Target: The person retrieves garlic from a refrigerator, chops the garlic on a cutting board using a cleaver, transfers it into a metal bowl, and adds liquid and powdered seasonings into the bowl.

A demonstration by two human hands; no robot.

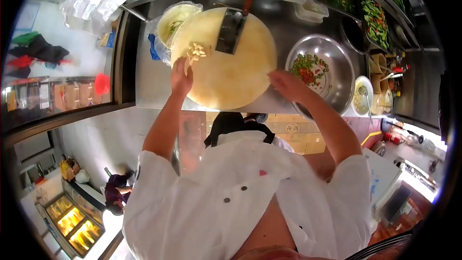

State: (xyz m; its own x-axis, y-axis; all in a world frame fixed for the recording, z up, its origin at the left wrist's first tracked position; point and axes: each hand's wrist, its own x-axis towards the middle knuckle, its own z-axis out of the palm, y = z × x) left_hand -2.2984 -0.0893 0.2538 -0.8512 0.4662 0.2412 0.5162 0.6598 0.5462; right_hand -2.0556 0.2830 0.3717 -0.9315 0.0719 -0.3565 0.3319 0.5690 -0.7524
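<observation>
A round yellowish chopping board (pixel 236 79) lies on the steel counter. On its left part sits a small pile of pale peeled cloves (pixel 196 52). My left hand (pixel 181 78) is at the board's left edge, just below the pile, fingers extended and slightly apart. A cleaver (pixel 231 31) with a wooden handle lies flat near the board's top edge. My right hand (pixel 285 84) is at the board's right edge, fingers partly bent; whether it holds anything is too small to tell. Right of it stands a steel bowl (pixel 344 62) with chopped green and red peppers (pixel 309 70).
A lined bowl (pixel 177 19) touches the board's upper left. Clear tubs (pixel 311 10) and trays of cut vegetables (pixel 374 21) line the back right. A white bowl with a spoon (pixel 361 103) stands at the right. Another person (pixel 115 191) is at the lower left.
</observation>
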